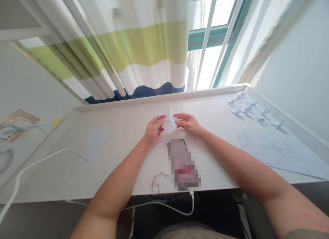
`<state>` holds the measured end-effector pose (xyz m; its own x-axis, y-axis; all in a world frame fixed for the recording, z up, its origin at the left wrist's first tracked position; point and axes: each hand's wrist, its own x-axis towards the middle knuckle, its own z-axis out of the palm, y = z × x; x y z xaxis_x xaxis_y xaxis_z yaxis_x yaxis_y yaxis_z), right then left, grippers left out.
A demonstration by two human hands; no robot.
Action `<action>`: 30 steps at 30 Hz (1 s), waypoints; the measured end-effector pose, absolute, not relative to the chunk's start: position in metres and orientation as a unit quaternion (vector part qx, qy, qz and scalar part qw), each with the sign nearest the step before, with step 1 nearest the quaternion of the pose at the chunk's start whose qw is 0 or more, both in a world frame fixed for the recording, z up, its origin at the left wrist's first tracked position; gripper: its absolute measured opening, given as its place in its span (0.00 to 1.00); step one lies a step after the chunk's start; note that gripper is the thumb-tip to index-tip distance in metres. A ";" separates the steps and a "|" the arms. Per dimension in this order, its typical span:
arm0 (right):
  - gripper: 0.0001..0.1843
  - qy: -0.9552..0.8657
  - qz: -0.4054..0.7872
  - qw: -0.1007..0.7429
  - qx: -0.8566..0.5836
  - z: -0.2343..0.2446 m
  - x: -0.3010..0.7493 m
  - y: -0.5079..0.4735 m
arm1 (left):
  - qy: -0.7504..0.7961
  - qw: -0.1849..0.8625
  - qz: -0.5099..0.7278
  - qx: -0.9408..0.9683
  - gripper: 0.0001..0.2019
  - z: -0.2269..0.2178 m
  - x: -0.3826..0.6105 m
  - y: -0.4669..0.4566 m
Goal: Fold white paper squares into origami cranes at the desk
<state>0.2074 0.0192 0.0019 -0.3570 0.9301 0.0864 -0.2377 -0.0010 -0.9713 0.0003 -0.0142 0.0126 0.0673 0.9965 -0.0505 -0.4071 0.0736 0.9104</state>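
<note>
Between my two hands is a small folded piece of white paper, diamond-like with a point toward the window. My left hand pinches its left edge between thumb and fingers. On the other side, my right hand grips the right edge the same way. The paper is held just above the white desk; whether it touches the surface I cannot tell. Just below it lies a blurred-out phone with a white cable plugged into its near end.
Several folded paper cranes stand at the back right. A written sheet lies in front of them. Loose white paper pieces lie at left, near white cables. A beaded strap is beside the phone. A raised ledge borders the desk's back.
</note>
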 end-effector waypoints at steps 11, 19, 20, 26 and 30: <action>0.25 -0.489 0.665 0.470 -0.312 0.004 0.203 0.016 | 0.364 0.648 0.560 0.365 0.19 0.016 -0.002 -0.015; 0.26 -0.482 0.683 0.459 -0.300 0.009 0.204 0.015 | 0.343 0.655 0.552 0.384 0.23 0.016 -0.001 -0.015; 0.25 -0.486 0.685 0.455 -0.297 0.009 0.204 0.015 | 0.343 0.653 0.553 0.387 0.23 0.016 -0.001 -0.015; 0.24 -0.476 0.689 0.460 -0.293 0.009 0.203 0.013 | 0.357 0.646 0.534 0.411 0.20 0.016 0.002 -0.018; 0.25 -0.458 0.691 0.473 -0.297 0.010 0.202 0.012 | 0.361 0.631 0.540 0.423 0.22 0.016 0.005 -0.022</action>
<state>0.2025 0.0122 0.0098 -0.3767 0.9261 0.0223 -0.3810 -0.1330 -0.9150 0.0049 -0.0218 0.0158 0.1554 0.9878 0.0011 -0.3762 0.0582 0.9247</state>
